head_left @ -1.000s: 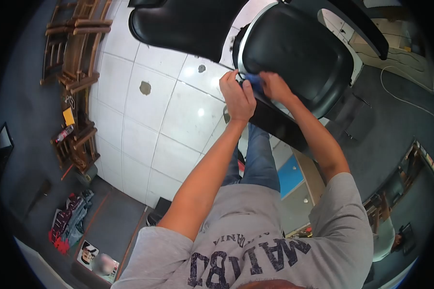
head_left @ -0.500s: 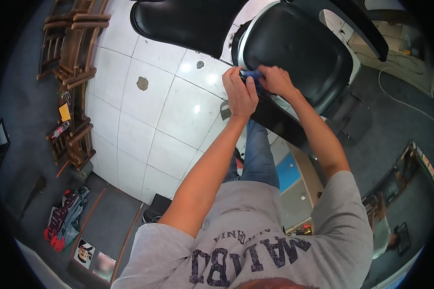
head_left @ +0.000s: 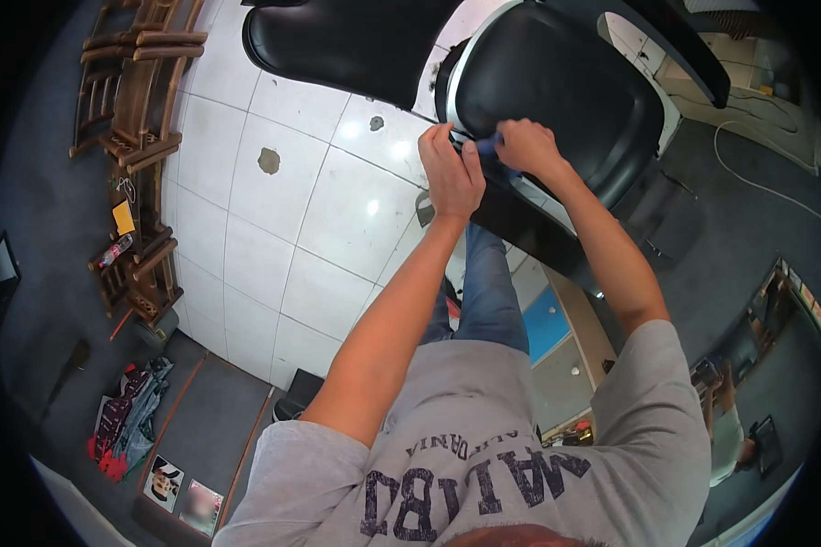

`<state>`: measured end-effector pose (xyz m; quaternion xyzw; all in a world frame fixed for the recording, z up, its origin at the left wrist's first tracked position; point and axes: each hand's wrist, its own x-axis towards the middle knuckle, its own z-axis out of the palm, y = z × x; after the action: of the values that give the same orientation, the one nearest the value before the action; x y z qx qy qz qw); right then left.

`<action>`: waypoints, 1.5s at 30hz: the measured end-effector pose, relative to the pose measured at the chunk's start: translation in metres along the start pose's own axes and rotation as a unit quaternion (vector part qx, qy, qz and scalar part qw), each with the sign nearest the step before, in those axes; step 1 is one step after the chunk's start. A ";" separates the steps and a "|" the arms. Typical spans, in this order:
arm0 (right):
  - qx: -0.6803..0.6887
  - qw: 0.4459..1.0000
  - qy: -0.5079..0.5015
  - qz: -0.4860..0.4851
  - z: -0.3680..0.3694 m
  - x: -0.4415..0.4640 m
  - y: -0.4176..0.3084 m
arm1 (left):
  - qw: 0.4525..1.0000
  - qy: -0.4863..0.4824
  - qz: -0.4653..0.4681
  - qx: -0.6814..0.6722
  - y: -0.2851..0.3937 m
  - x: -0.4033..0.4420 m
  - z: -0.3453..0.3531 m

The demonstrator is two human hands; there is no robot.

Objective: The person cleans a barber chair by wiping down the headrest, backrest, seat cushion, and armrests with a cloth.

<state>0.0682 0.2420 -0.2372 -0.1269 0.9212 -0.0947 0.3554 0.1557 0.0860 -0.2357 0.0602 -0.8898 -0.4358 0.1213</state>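
Note:
A black salon-style chair (head_left: 556, 109) with a padded seat is in front of me. Its long black armrest (head_left: 529, 214) runs diagonally beneath my hands. My left hand (head_left: 452, 173) grips the armrest's far end, thumb on the near side and fingers over the outer edge. Beside it, my right hand (head_left: 531, 146) is closed around a blue cloth (head_left: 489, 146), pressed at the armrest's surface. The cloth is small in view and smeared by motion, and part of it is hidden by the fingers.
A black padded backrest or leg piece (head_left: 347, 50) juts out at the top. Bamboo chairs (head_left: 141, 118) line the left wall. A cabinet with a blue door (head_left: 545, 324) stands by my legs. White floor tiles (head_left: 328, 228) lie to the left. A mirror (head_left: 766, 392) hangs at right.
My right hand has shifted slightly along the armrest with the blue cloth. My left hand stays in nearly the same place, and the view has moved a little.

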 end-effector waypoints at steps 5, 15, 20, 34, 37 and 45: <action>0.355 0.877 0.318 -0.054 -0.077 -0.023 -0.048 | 0.999 -0.012 -0.029 -0.014 0.005 0.004 -0.001; 0.023 0.998 0.061 -0.006 -0.017 -0.027 0.011 | 1.000 -0.018 0.002 0.010 0.004 -0.002 -0.003; 0.304 0.871 0.374 -0.093 -0.077 -0.036 -0.043 | 1.000 -0.019 -0.007 0.005 0.002 0.001 -0.001; 0.138 0.971 0.188 -0.045 -0.072 -0.041 -0.003 | 0.999 -0.040 -0.020 0.020 0.004 0.001 -0.001; 0.298 0.865 0.390 -0.106 -0.081 -0.042 -0.037 | 0.999 -0.039 -0.025 0.003 0.006 0.007 0.000; 0.004 0.999 0.032 -0.015 0.066 -0.045 0.068 | 0.999 -0.026 0.010 0.026 0.000 0.006 0.002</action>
<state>0.1338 0.3149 -0.2751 -0.1363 0.9298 -0.1075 0.3244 0.1497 0.0867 -0.2357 0.0434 -0.9040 -0.4131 0.1010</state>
